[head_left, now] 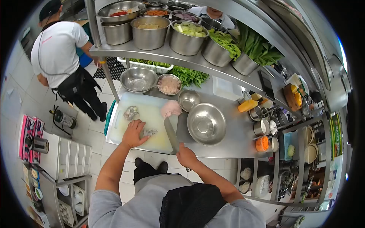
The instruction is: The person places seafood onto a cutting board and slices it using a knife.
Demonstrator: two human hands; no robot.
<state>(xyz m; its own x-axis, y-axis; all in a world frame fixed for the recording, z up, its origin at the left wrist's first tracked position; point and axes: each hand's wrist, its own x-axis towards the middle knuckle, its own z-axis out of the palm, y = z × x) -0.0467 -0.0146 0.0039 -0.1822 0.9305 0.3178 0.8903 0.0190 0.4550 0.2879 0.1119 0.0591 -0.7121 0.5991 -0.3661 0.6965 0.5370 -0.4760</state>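
My right hand (186,155) is closed round the handle of a large knife (172,135), whose blade points away from me over the right side of the white cutting board (121,127). My left hand (134,133) lies on the board with its fingers spread, beside a small pile of greyish pieces (149,132). Farther back on the board is another greyish heap (131,113). A pale pink piece of meat (171,109) sits at the board's far right, just beyond the knife tip.
A large steel bowl (206,124), a small bowl (189,100), an empty bowl (138,79) and a bowl of pale pink pieces (169,84) surround the board. Overhead, a steel shelf (152,57) bears vegetable pots. A person (61,49) stands at left; another is behind the shelf.
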